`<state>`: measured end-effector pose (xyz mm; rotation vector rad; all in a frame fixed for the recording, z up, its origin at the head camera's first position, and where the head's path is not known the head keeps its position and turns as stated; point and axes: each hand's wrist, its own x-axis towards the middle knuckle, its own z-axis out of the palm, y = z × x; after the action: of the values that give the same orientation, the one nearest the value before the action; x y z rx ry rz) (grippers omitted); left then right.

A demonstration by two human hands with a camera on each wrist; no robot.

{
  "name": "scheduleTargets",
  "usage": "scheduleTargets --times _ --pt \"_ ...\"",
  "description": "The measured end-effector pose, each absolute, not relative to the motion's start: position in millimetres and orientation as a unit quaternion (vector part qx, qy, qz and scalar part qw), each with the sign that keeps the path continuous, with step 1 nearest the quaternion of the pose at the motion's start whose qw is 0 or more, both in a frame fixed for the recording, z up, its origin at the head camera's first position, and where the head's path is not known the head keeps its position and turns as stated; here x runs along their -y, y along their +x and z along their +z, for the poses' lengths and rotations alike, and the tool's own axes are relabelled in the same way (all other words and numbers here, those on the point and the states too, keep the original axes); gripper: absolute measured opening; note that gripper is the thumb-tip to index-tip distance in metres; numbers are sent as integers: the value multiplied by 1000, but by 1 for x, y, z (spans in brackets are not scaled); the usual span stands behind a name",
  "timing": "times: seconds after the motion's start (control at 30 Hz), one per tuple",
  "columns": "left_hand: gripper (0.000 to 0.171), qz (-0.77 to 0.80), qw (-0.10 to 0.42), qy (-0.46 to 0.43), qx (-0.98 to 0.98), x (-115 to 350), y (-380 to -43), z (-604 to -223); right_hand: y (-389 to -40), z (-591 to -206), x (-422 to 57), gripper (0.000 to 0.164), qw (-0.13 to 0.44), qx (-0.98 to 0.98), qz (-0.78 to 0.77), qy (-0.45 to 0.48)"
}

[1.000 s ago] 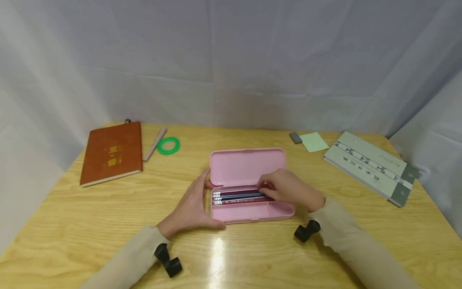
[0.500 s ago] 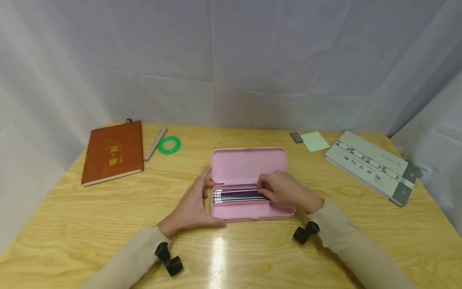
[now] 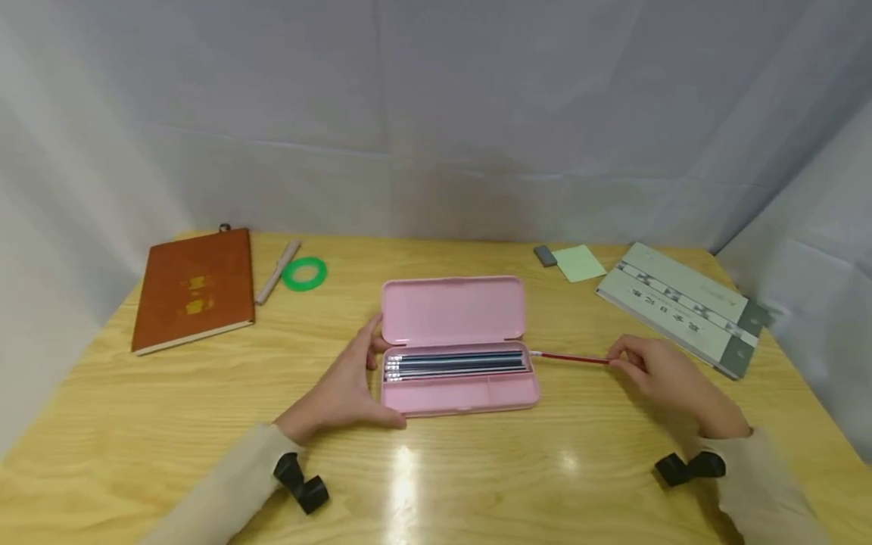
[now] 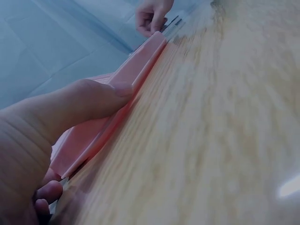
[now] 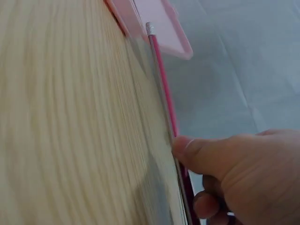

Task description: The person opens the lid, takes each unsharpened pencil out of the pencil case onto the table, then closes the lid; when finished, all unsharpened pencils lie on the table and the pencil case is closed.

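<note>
Pinched in the right hand [image 3: 664,377], a red pencil [image 3: 575,358] with silver end [image 3: 536,353] out; left of that, in the left hand [image 3: 341,392], an open pink case [image 3: 453,310] of dark pencils [image 3: 463,363]

The 2 forearms reach forward from the lower corners, the left forearm [image 3: 211,488] and the right forearm [image 3: 766,481] both sleeved. The left hand [image 3: 341,390] spreads its thumb [image 4: 96,99] wide of its fingers; the right hand [image 3: 664,378], well apart, pinches thumb against forefinger, other fingers curled.
</note>
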<state>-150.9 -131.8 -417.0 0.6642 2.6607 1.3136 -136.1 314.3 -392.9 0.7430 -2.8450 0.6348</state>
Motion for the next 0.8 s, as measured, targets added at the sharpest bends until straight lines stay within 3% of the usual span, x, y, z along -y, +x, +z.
scheduleTargets --times 0.13,0.27,0.4,0.63,0.8 --pt "150 420 49 231 -876 136 -152 -417 -137 -398 -329 11 54 947 203 244" --pt "149 419 48 236 -876 136 -152 -417 -145 -397 -317 9 25 947 203 246" --pt "149 424 48 234 -874 137 -151 -419 -155 -389 -288 9 11 943 212 256" --pt "150 421 51 239 -874 137 -149 -419 -172 -386 -222 10 40 925 228 302" --pt "150 421 51 250 -871 137 -152 -417 -181 -384 -183 11 15 906 212 365"
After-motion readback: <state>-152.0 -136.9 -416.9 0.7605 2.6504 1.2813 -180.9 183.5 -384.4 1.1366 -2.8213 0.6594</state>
